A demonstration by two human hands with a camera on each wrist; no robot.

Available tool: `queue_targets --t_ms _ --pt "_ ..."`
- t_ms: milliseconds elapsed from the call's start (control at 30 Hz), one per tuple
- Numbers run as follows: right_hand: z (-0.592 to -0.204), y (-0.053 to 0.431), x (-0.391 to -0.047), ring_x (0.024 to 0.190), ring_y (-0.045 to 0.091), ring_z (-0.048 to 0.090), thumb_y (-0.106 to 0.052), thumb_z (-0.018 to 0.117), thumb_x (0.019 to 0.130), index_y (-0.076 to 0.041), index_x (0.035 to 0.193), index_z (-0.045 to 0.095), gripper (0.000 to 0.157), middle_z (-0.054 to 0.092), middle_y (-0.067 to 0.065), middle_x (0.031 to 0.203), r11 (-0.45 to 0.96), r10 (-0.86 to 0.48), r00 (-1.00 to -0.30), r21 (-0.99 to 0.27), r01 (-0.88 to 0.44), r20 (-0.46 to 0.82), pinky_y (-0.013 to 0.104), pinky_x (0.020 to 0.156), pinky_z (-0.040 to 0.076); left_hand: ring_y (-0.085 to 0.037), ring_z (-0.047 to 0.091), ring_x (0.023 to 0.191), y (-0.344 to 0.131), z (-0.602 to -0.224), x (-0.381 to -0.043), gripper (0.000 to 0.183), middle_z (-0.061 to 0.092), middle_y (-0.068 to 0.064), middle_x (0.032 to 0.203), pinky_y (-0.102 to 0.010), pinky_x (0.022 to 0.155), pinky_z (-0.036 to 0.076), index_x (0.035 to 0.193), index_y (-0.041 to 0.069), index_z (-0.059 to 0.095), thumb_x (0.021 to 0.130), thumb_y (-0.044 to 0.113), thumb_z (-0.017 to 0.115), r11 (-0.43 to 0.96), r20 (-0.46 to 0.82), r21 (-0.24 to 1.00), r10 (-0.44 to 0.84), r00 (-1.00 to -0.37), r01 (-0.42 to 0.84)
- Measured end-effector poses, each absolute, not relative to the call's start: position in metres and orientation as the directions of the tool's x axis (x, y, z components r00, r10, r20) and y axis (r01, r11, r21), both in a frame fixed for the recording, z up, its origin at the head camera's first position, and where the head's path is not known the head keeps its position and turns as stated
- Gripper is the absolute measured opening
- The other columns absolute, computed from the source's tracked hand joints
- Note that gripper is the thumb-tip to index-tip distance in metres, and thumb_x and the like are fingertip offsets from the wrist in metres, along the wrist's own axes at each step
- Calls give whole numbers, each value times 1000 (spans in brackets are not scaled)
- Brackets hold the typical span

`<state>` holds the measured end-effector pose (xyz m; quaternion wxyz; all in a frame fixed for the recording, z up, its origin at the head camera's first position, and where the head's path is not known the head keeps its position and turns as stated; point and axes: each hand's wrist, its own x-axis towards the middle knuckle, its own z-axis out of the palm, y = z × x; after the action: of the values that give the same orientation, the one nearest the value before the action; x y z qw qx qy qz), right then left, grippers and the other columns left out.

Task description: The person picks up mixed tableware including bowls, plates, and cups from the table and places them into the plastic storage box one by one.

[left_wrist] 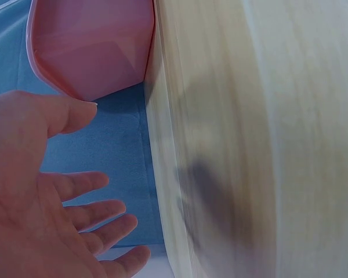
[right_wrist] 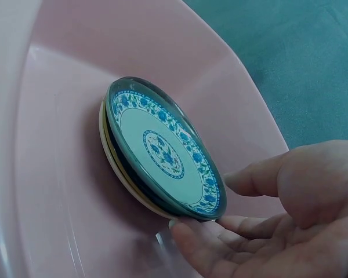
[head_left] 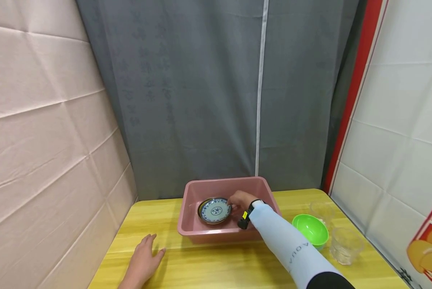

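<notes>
My right hand (head_left: pixel 242 199) reaches into the pink plastic basin (head_left: pixel 184 216) and grips the near edge of a blue-and-white floral plate (head_left: pixel 216 210). In the right wrist view the thumb (right_wrist: pixel 258 176) lies at the plate's rim and the fingers curl beneath it. That plate (right_wrist: pixel 159 147) tops a small stack, with dark, yellow and pale rims showing under it. To the left of the basin, my left hand (head_left: pixel 143 259) hovers over the table with fingers spread and nothing in it; the left wrist view shows its palm (left_wrist: pixel 23 197).
Right of the basin, partly behind my forearm, a bright green bowl (head_left: pixel 309 228) sits on the wooden table (head_left: pixel 208 267). Clear glasses stand beside it, one nearer (head_left: pixel 345 245) and one farther back (head_left: pixel 321 209). A grey curtain (head_left: pixel 201 100) hangs behind the basin.
</notes>
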<state>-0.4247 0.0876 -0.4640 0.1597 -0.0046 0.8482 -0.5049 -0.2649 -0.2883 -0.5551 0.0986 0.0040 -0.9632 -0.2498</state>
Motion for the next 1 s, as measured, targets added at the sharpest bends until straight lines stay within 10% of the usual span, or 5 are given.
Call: queue_targets --t_ms 1000 --pt "-461 87 -424 126 53 66 -23 79 98 7 133 70 48 65 33 140 365 -217 -924 -904 221 -314 61 111 55 -67 48 137 -291 -555 -264 69 46 -45 154 -77 111 44 150 -13 54 102 29 80 880 184 472 -45 -982 48"
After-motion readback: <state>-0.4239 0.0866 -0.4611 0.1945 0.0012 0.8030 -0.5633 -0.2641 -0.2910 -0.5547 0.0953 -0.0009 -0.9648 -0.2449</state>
